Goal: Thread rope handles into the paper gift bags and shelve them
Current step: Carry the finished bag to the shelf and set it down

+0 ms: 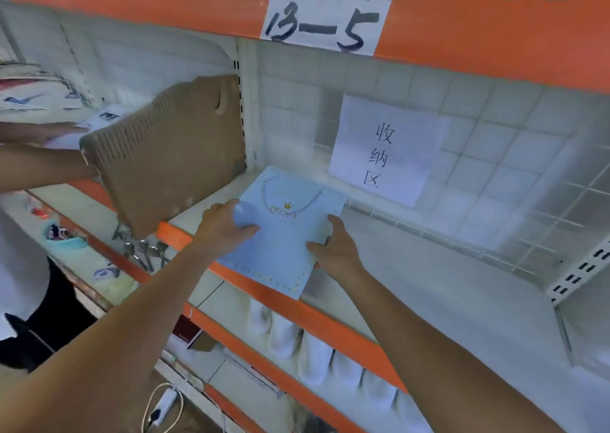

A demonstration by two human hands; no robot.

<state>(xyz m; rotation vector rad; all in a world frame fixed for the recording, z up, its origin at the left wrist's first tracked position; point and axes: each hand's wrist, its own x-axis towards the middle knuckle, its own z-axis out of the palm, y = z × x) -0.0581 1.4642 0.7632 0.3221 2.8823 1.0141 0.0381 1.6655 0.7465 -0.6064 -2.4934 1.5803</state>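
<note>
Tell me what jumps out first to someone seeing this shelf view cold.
Most striking is the flat light-blue gift bag at centre, its rope handle already threaded, lying half over the orange shelf edge with the left hand and right hand on either side. Above it hangs the handwritten 13-5 label, and a brown cardboard sheet leans at the left.
</note>
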